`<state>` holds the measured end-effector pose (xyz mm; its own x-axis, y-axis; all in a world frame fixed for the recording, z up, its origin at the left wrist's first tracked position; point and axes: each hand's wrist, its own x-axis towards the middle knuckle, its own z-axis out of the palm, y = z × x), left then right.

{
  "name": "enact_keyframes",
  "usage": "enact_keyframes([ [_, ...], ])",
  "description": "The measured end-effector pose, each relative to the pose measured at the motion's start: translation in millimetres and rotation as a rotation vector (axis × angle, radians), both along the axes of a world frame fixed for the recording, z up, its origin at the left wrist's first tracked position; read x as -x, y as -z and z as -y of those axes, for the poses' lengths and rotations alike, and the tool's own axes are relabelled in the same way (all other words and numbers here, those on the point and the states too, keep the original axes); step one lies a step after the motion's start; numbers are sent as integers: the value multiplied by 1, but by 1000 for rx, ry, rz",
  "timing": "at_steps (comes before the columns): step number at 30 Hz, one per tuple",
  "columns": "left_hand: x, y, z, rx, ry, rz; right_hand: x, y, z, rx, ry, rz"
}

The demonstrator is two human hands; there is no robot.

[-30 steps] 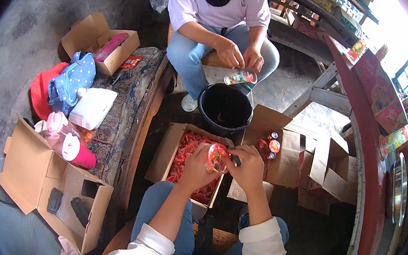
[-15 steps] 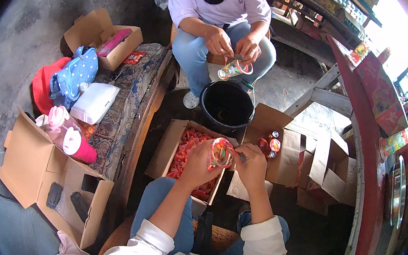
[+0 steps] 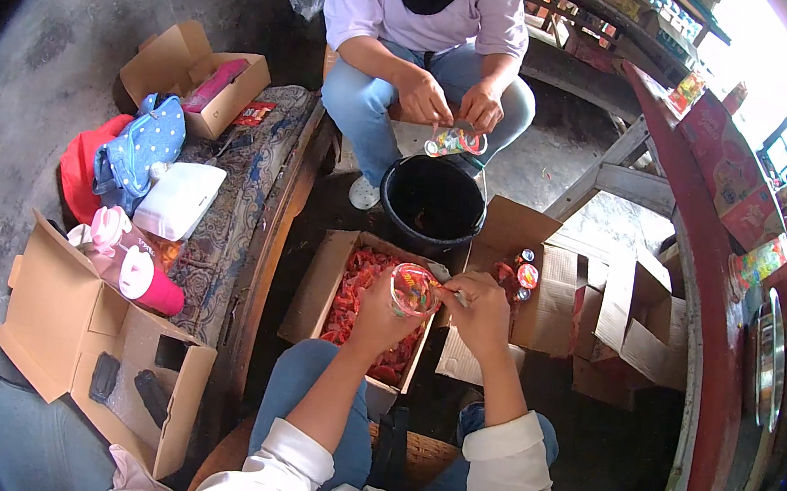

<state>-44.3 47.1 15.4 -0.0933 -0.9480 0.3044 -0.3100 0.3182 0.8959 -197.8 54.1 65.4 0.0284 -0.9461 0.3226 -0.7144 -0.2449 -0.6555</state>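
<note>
My left hand (image 3: 374,318) grips a clear plastic cup (image 3: 415,291) with a red and green print, tilted so that its round rim faces up toward me. Against the right side of that rim, my right hand (image 3: 482,314) is closed in a pinch. Between its fingers is a small greyish flat piece whose kind I cannot make out. Both hands are above an open cardboard box (image 3: 313,293) filled with crumpled red scraps (image 3: 362,287). Across from me, a co-worker's hands (image 3: 452,103) hold a similar printed cup (image 3: 457,143) over a black bucket (image 3: 429,242).
Right of the scrap box, an open carton (image 3: 546,295) holds several red cups (image 3: 526,276). A patterned bench (image 3: 223,266) runs along the left with a white container (image 3: 179,201), pink tumbler (image 3: 154,284) and boxes. A red-edged table (image 3: 712,269) curves along the right.
The cup in my left hand has tipped further, its opening now facing up more. My right hand has shifted slightly left along the rim. The co-worker's cup has turned onto its side.
</note>
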Motion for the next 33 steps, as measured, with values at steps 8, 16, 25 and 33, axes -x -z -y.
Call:
enact_keyframes([
  [8,-2,2,-1,-65,106,-102,16,1,4,-35,-44,21],
  [16,-7,2,0,-161,211,-235,16,-3,8,-3,-38,-13],
  [25,-14,0,-2,-245,291,-260,14,-1,10,-4,-36,-69],
  [33,-18,14,0,-233,320,-216,15,7,13,40,-29,-81],
])
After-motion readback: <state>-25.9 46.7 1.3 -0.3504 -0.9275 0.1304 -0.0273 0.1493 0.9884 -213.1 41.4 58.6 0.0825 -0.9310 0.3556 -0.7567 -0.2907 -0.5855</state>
